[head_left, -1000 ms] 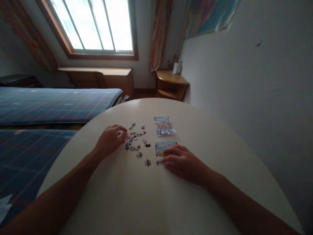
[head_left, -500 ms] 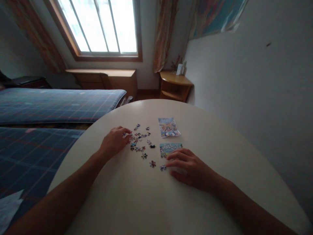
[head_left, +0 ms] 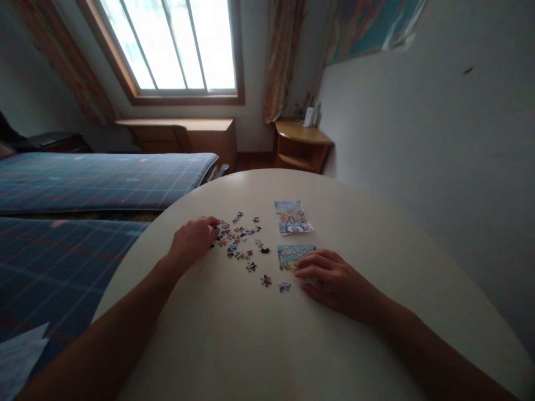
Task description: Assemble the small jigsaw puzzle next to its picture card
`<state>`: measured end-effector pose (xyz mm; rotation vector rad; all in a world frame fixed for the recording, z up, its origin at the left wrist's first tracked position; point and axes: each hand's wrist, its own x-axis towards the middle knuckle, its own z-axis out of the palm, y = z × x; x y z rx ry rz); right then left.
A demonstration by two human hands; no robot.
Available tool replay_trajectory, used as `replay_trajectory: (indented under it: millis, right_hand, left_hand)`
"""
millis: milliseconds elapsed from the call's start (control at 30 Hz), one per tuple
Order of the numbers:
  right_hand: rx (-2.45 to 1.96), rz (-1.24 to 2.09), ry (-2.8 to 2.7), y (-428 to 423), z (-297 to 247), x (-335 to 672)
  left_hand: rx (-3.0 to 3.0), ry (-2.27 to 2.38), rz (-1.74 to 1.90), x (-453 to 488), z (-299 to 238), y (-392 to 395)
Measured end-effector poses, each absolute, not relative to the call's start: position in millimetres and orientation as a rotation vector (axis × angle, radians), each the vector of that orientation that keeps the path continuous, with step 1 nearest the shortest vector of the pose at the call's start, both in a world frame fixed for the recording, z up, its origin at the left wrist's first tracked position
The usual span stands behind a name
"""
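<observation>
Several small loose jigsaw pieces [head_left: 240, 242] lie scattered on the round cream table [head_left: 234, 340]. My left hand [head_left: 193, 239] rests at the left edge of the scatter, its fingers curled with the tips among the pieces. A partly joined strip of puzzle [head_left: 295, 255] with blue lettering lies to the right. My right hand [head_left: 334, 281] lies flat just below that strip, fingers stretched toward it. Two single pieces [head_left: 284, 287] sit just left of its fingertips. A printed picture sheet [head_left: 292, 217] lies farther back.
A bed with a blue plaid cover [head_left: 96, 178] runs along the left of the table. A wooden corner shelf [head_left: 301, 145] and a low wooden cabinet [head_left: 179, 133] stand under the window. A bare wall closes in on the right.
The view has shifted, so everything sits a little to the right. My right hand has drawn back slightly from the single piece it touched. My left hand stays at the scatter's edge.
</observation>
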<state>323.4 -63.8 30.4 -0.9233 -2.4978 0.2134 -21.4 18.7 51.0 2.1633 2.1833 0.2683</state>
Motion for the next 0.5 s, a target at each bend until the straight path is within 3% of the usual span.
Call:
replay_trajectory:
  millis: [267,500]
  right_hand:
    - [-0.909,0.198,-2.504,-60.4,29.3,324.3]
    - [-0.867,0.217,-2.553,-62.7,32.8,319.9]
  left_hand:
    - [2.303,1.677,0.427,-24.1,54.8,12.1]
    - [2.227,1.800,0.229,-33.2,65.6,7.8]
